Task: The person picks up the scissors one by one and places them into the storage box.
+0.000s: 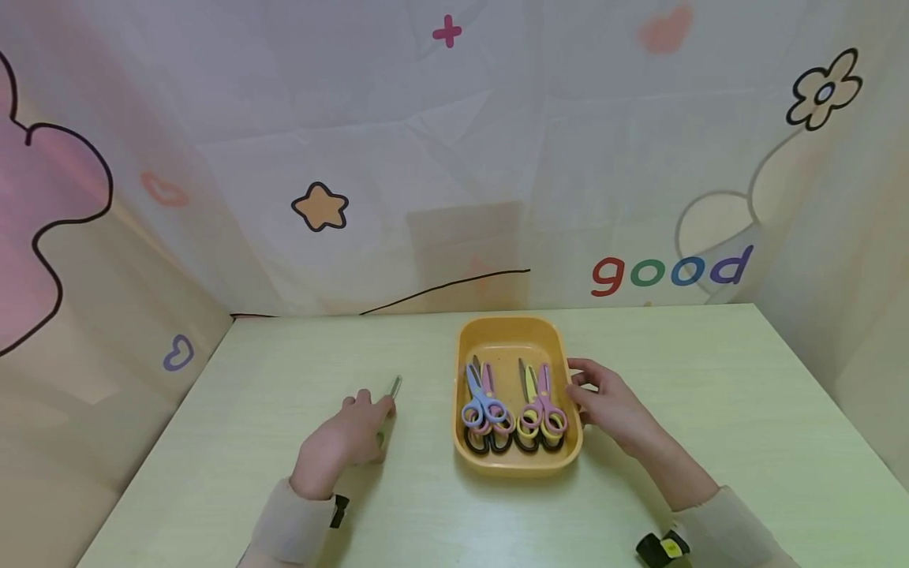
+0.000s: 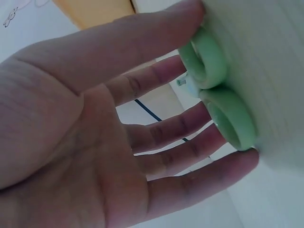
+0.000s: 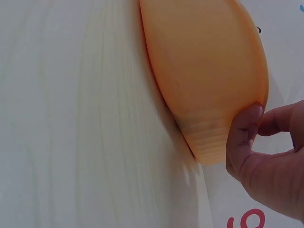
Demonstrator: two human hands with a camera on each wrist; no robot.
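A pair of scissors with light green handles (image 2: 232, 116) lies on the table at the left, its blade (image 1: 395, 386) pointing away from me. My left hand (image 1: 348, 438) reaches over it, thumb on one side of the handle loops and fingers on the other. Part of the scissors is hidden under that hand. A yellow tray (image 1: 511, 330) stands at the middle, and my right hand (image 1: 607, 402) grips its right rim, thumb against the outer wall (image 3: 204, 71). Inside lie blue scissors (image 1: 483, 409), pink scissors (image 1: 543, 406), yellow scissors and several black-handled ones, overlapping in two groups.
The pale green table (image 1: 710, 394) carries the tray and scissors. Behind it hangs a printed cloth (image 1: 355, 79) with a star and the word "good", and cloth walls close in both sides. Black devices (image 1: 662, 548) are worn at the wrists.
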